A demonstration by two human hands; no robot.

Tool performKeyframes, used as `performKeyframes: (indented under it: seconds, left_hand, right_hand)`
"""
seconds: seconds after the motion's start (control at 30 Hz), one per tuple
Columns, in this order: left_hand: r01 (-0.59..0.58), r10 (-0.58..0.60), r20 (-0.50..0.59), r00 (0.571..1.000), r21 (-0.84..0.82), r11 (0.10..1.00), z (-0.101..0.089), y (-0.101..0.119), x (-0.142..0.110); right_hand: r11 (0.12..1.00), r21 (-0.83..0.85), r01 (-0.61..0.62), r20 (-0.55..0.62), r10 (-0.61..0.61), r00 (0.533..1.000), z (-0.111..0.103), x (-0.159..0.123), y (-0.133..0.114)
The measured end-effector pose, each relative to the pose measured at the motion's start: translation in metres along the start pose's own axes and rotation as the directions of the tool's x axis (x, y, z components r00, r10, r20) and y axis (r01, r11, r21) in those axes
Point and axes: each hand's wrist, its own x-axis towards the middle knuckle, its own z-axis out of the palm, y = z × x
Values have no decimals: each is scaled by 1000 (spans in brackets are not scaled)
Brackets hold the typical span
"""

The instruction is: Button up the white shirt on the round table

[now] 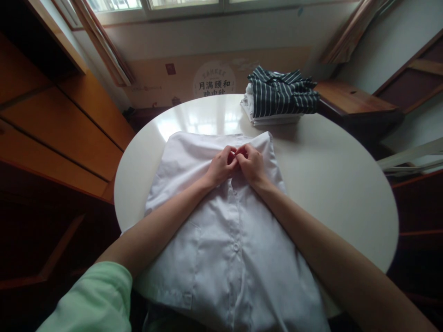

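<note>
A white button-up shirt [228,240] lies front up on a round white table [328,175], its hem hanging over the near edge. Both my hands meet at the top of the placket near the collar. My left hand [220,166] and my right hand [252,162] are closed in a pinch on the shirt's fabric there, fingertips touching each other. What sits between the fingertips is too small to make out. Lower buttons on the placket are fastened.
A stack of folded clothes [280,97], topped by a dark striped shirt, sits at the table's far edge. Wooden cabinets [62,120] stand to the left, a low wooden bench [349,99] to the far right, a window wall behind.
</note>
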Motion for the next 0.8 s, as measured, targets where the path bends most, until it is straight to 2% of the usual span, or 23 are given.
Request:
performKeyframes:
  seconds: [0.1,0.17,0.23,0.27,0.3,0.4,0.47,0.53,0.63,0.8]
  left_hand:
    - [18,-18,2,1000,47,999,1,0,-1]
    - [20,-8,-92,996,126,992,2,1,-2]
    - [-5,63,-220,974,256,967,3,3,-4]
    - [-15,102,-250,963,330,944,4,3,-5]
    - [-27,129,-232,964,397,917,6,3,-6]
    - [-78,99,-10,995,540,838,9,-1,-7]
    - [-123,64,118,991,606,786,8,-6,-6]
    - [-150,34,186,982,657,739,2,-11,-5]
    - [-108,-49,195,980,717,689,-14,-19,-4]
    - [103,-227,55,972,773,626,-37,-31,-1]
  right_hand:
    - [999,37,-30,29,29,999,1,2,4]
    - [995,81,-57,61,52,997,2,4,8]
    - [986,142,-91,88,79,993,2,5,10]
    - [979,173,-107,94,92,991,3,6,12]
    - [973,199,-119,92,102,990,3,7,13]
    - [966,225,-128,72,115,991,4,8,14]
    - [971,208,-117,69,105,992,4,8,13]
    - [977,186,-108,79,95,992,3,7,12]
    - [980,164,-111,99,95,991,2,6,8]
    - [987,121,-102,117,88,989,0,3,4]
